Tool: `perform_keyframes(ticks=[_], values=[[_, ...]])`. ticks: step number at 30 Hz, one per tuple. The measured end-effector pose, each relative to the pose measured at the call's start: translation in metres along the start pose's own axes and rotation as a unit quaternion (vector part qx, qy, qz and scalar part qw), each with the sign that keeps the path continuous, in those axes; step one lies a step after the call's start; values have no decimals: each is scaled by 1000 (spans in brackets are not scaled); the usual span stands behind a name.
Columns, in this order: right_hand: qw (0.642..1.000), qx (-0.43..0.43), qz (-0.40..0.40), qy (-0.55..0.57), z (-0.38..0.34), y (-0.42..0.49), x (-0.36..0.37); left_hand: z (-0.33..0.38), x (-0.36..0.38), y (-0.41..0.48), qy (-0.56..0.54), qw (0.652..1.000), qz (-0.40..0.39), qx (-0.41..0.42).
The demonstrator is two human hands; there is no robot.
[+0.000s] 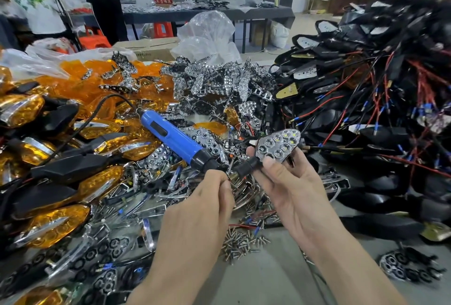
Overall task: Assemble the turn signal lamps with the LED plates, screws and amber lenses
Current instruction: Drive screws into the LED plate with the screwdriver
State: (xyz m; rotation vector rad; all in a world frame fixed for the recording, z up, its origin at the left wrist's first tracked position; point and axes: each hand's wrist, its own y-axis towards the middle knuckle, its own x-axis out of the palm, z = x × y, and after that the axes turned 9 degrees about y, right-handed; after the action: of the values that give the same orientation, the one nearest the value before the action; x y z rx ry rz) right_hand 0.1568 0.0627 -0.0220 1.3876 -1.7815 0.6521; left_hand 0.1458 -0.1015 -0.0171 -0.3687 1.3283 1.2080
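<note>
My right hand [283, 182] grips a black turn signal lamp [275, 148] by its stem, with a chrome LED plate seated in its face and no lens on it. My left hand [210, 197] has its fingers curled at the lamp's threaded stem end, just below the black nose of a blue electric screwdriver [170, 137] that lies on the pile. Loose screws [241, 242] lie in a small heap on the table below my hands. Amber lenses [80, 70] are piled at the far left, and chrome LED plates [219, 80] in the middle.
Finished lamps with amber lenses [53, 229] lie stacked at the left. Black housings with red and black wires [380, 109] are heaped at the right. Clear plastic bags [207, 34] stand behind the piles. Further back are a dark table [219, 13] and two people.
</note>
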Motion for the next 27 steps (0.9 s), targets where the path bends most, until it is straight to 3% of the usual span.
perform_keyframes(ticks=[2, 4, 8, 10, 12, 15, 19, 27], values=[[1000, -4, 2, -3, 0, 0, 0, 0, -2, 2, 29, 999, 16, 4], [1000, -9, 6, -11, -1, 0, 0, -3, -2, 2, -9, 1000, 8, -13], [999, 3, 2, -36, -2, 0, 0, -9, 3, 3, -221, 973, -30, -61], [999, 10, -9, -39, -3, 0, -1, -11, -2, 10, -330, 934, -72, -118], [999, 16, -17, -38, -3, 0, -1, -14, -8, 16, -431, 872, -140, -186], [999, 20, -20, -40, -3, -1, -2, -18, -15, 20, -498, 814, -195, -225], [999, 14, -13, -36, 0, 0, -3, -19, -16, 21, -514, 801, -201, -231], [998, -9, -3, -61, 4, 3, -7, -18, -10, 22, -491, 818, -182, -238]])
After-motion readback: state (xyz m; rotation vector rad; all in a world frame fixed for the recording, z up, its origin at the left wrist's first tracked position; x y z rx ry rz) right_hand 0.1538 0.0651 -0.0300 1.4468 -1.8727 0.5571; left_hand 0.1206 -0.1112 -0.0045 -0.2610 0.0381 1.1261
